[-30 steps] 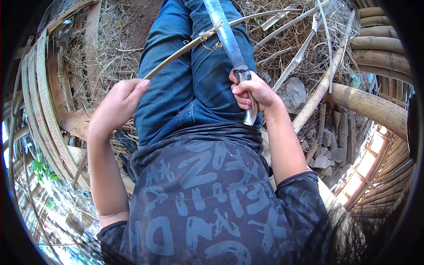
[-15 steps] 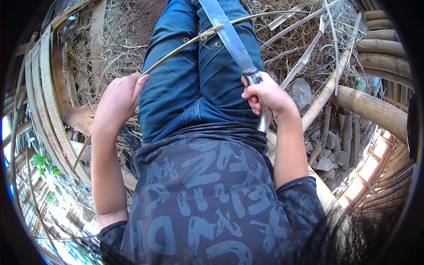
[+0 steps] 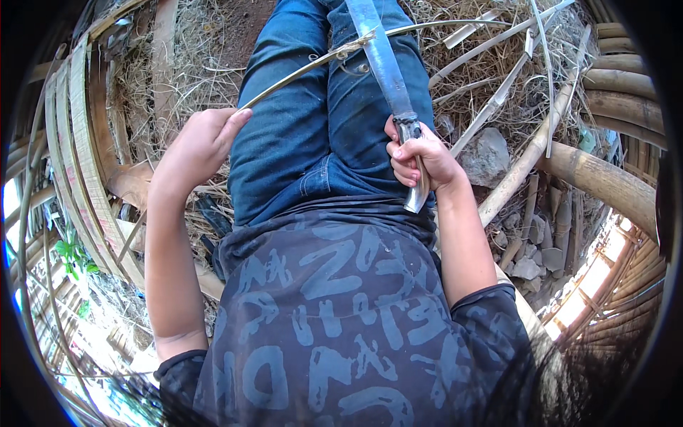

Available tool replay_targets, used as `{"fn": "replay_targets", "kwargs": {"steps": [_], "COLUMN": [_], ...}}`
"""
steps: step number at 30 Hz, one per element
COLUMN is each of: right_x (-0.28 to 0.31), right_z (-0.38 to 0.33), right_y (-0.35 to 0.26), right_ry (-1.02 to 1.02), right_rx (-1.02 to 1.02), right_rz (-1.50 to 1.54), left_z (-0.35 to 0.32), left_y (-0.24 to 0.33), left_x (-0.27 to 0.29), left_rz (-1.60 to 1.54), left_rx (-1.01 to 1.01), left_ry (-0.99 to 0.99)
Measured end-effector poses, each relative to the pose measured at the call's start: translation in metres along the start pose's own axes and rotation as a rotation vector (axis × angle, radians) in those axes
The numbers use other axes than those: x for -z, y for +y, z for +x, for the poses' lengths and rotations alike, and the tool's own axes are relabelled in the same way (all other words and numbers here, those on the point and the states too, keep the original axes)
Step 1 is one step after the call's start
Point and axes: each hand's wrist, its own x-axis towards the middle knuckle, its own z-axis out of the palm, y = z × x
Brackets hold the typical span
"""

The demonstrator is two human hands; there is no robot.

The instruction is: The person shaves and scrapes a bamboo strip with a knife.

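Right hand [image 3: 420, 158] is gripping the handle of a knife [image 3: 384, 64], fingers closed tight around it, and the blade is pointing away from the hand over the jeans [image 3: 299, 135]. Left hand [image 3: 196, 146] is closing on the end of a thin bamboo strip [image 3: 313, 67]. From this hand the strip is running across the thighs and is meeting the blade. Just beside the right hand a stone [image 3: 487, 158] is lying.

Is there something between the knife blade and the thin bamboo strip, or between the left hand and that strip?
Nothing visible does. The knife blade in the right hand already meets the thin bamboo strip above the lap, and the left hand already closes on the strip's near end. Only the jeans lie beneath.
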Motion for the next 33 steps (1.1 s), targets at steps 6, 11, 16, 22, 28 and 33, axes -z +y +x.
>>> {"fn": "replay_targets", "kwargs": {"steps": [6,11,16,22,28,33], "right_x": [0.007,0.001,-0.011,-0.016,-0.031,-0.051], "right_z": [-0.004,0.001,-0.001,0.001,-0.001,0.001], "right_y": [0.002,0.003,0.011,0.011,0.006,0.002], "right_ry": [-0.064,-0.066,-0.039,0.315,0.488,0.412], "right_rx": [0.015,0.045,0.135,0.417,0.510,0.532], "right_rz": [0.076,0.119,0.167,0.165,-0.006,-0.055], "left_z": [0.003,0.010,0.009,0.000,0.002,-0.014], "left_y": [0.012,0.003,0.013,-0.011,0.011,0.017], "left_x": [0.006,0.003,0.003,0.009,0.022,0.050], "left_rz": [-0.022,0.011,0.133,-0.054,-0.247,-0.339], "left_rx": [0.128,0.092,0.121,0.150,0.417,0.565], "left_ry": [-0.134,-0.104,-0.045,-0.147,-0.361,-0.365]}}
